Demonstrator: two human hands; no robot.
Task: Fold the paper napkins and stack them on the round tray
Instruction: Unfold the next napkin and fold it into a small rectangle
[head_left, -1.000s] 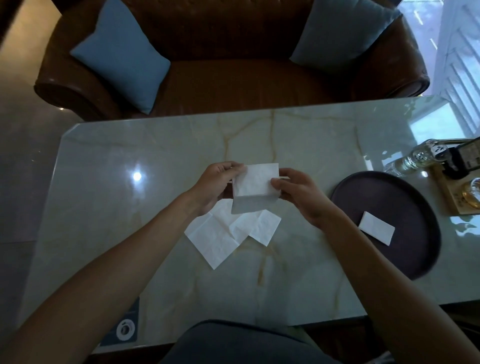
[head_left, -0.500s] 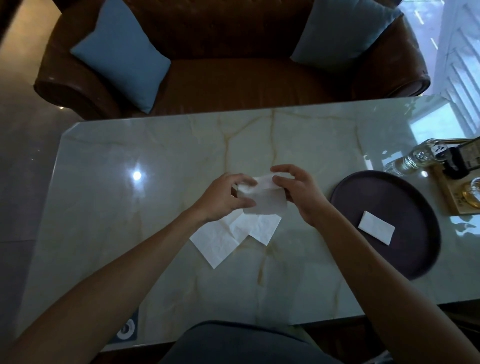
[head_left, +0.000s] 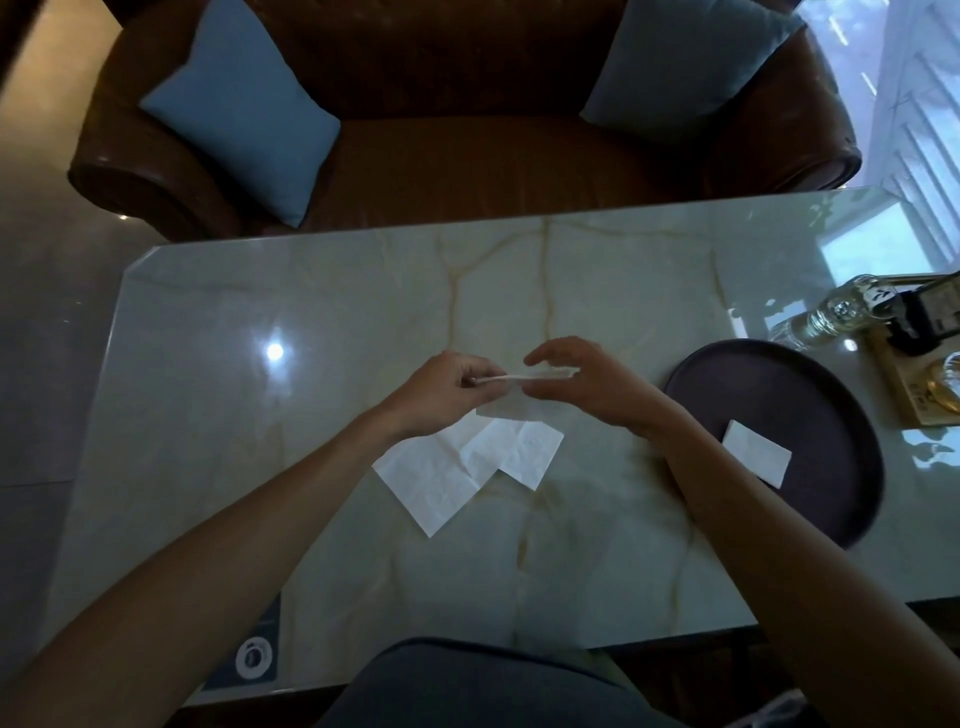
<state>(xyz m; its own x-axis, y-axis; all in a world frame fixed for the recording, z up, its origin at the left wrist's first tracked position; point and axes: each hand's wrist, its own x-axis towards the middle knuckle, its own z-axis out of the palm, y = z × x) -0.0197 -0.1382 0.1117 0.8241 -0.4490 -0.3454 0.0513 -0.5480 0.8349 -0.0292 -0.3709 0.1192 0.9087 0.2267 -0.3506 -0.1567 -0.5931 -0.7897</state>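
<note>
Both hands hold one white paper napkin (head_left: 511, 402) just above the marble table, folded over so I see its top edge as a thin line. My left hand (head_left: 447, 389) pinches its left end; my right hand (head_left: 582, 382) grips its right end with fingers curled over it. Below the hands lie a few unfolded white napkins (head_left: 452, 467), overlapping on the table. The dark round tray (head_left: 810, 395) sits to the right, with one folded napkin (head_left: 756, 458) lying on it.
A marble table (head_left: 260, 415) carries everything. At the far right stand a glass bottle (head_left: 831, 314) and a wooden block with dark items (head_left: 914, 364). A brown leather sofa (head_left: 467, 156) with two blue cushions lies beyond the table's far edge.
The napkin held upright between both hands has been folded down and lowered toward the table. Both hands moved slightly down with it.
</note>
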